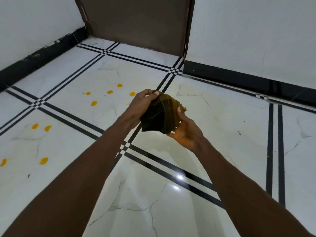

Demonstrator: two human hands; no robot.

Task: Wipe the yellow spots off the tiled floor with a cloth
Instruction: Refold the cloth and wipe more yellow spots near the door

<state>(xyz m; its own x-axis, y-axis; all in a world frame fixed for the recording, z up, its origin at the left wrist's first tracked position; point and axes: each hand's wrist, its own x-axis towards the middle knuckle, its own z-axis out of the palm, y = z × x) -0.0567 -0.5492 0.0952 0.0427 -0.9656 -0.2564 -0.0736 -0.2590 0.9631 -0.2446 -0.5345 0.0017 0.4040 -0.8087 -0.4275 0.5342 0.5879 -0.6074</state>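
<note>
Head view, near to far. Both bare forearms reached forward from the bottom corners, meeting above the middle of the tiled floor (153,194). Right hand (185,132) cupped under the lower right side of the cloth (162,113), palm up, thumb pressed on its right edge. Left hand (142,104) closed on the cloth's top left, fingers pinching the upper fold. Cloth itself dark, olive-brown with faint stripes, bunched into a rough lump held off the floor, long axis tilted from lower left toward upper right, frayed corner poking out to the right. Directly under the hands, a crossing of black double lines in the tile pattern.

Left of the hands, yellow spots (41,127) scattered toward the floor's left edge, four nearer ones in two pairs. Farther on, a second cluster of spots (94,103) just beyond the left hand, one partly hidden behind it. Nothing between cloth and spots but open tile. Beyond, black skirting (248,79) along both white walls, and a brown door (136,23) at the far corner.
</note>
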